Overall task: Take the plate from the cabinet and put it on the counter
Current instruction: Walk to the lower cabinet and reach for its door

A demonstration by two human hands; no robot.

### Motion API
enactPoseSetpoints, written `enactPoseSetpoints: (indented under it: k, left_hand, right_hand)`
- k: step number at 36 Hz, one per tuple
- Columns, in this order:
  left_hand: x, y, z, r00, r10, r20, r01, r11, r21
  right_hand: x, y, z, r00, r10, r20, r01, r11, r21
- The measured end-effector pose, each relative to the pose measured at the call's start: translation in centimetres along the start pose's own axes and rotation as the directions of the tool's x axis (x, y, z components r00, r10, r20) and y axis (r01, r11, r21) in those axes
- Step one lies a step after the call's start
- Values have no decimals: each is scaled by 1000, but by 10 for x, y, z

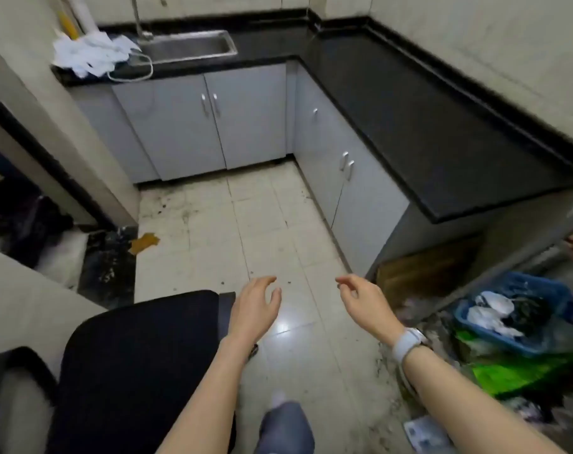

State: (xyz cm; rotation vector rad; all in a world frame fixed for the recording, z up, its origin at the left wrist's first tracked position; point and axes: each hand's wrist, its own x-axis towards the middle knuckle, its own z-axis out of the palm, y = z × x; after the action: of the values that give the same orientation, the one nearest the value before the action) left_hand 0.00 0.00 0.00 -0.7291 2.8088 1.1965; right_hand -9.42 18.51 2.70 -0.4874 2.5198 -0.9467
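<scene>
A black L-shaped counter [426, 126] runs along the back wall and down the right side. Grey cabinets stand beneath it, all doors shut: a pair under the sink [210, 122] and a pair on the right run [350, 181]. No plate is in sight. My left hand [254, 309] hovers over the tiled floor with its fingers spread, holding nothing. My right hand [363, 301], a white watch on its wrist, hangs beside it with loosely curled fingers, also holding nothing. Both hands are well short of the cabinets.
A steel sink [187, 47] with a tap sits in the back counter, crumpled white cloths [92, 54] to its left. A black office chair [131, 365] stands at my lower left. A blue basket [511, 316] and rubbish clutter the floor at right. An orange scrap [144, 242] lies on the floor.
</scene>
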Motion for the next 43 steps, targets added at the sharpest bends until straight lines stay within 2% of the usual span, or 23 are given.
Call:
enactPoseSetpoints:
  k: [7,13,18,23,27,33,37,43]
  left_hand:
    - [55,-44,15,983,-181,41,184,981,-60]
    - [138,-68,-14,962,-258,93,265,961,-76]
    - [217,-73,-51,953,-299,53,302,951,-70]
    - [330,-67,-81,952,-299,63,302,953,-30]
    - [373,-59,-86,958,-282,51,283,959,-23]
    - [508,-47,-91,960,-274,65,276,961,-25]
    - [593,-33,-104,949,-302,87,305,952,-17]
    - [713,-5,-140,963,-263,63,262,965,26]
  right_hand:
    - [68,24,24,984,146,101,-152,987,54]
    - [164,3,28,962,222,159,-230,973,31]
    - [246,-25,24,956,229,182,-243,968,57]
    - [357,-55,13,958,222,184,-245,962,116]
    - [395,-67,10,960,199,196,-225,967,120]
    - [531,-80,0,970,179,165,-201,970,134]
    - [620,-93,-14,962,185,199,-211,970,122]
    - [734,-130,-40,966,146,213,-171,980,103]
